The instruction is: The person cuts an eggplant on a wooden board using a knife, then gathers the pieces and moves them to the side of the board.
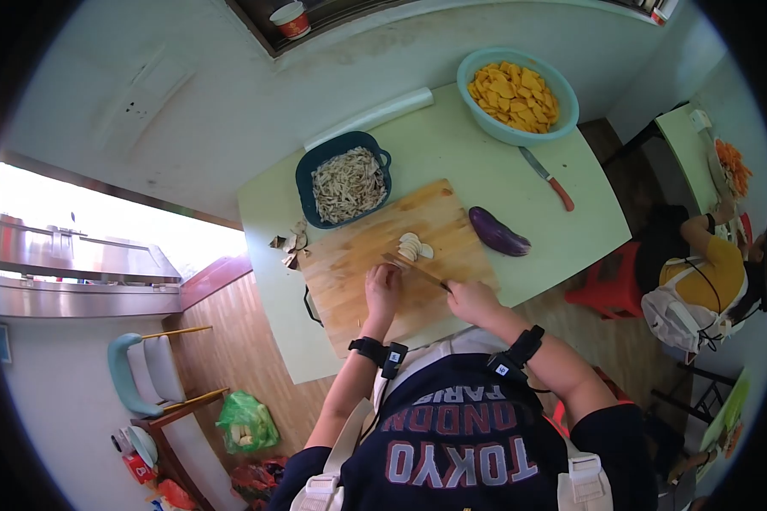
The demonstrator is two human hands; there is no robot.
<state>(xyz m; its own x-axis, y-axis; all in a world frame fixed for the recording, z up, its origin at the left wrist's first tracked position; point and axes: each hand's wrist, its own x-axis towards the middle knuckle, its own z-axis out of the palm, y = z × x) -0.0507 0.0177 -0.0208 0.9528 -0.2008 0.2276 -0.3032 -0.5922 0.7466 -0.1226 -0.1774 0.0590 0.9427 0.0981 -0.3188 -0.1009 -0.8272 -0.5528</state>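
My right hand is closed round the handle of a kitchen knife, its blade pointing left across the wooden cutting board. Beside the blade tip, my left hand has its fingers curled down on a pale piece that looks like mushroom, mostly hidden under them. Thin white slices lie overlapping just beyond the blade. A whole purple eggplant rests at the board's right edge.
A dark blue basket of shredded mushroom stands behind the board, with trimmed scraps to its left. At the back are a light blue basin of sliced orange vegetable and a red-handled knife. Another person sits at right.
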